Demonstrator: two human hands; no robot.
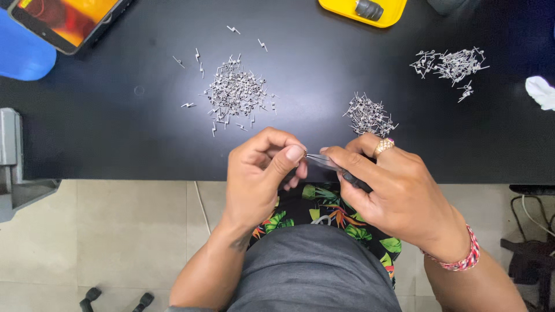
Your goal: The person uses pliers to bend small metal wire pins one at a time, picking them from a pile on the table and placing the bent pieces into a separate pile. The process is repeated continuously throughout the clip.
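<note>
Tweezers (338, 167), clamped in the right hand (393, 193), meet the left hand (260, 173), whose pinched fingertips grip something too small to identify. Wire-coil heaps (236, 92) lie above, within reach.

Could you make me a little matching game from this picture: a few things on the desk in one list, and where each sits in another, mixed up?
Things:
1. yellow tray
2. phone
3. white cloth
4. tweezers

Places:
A. right edge of the black table
B. between the left hand and right hand
C. top middle of the table
D. top left corner, screen lit orange

Pairs: 1-C, 2-D, 3-A, 4-B
</note>
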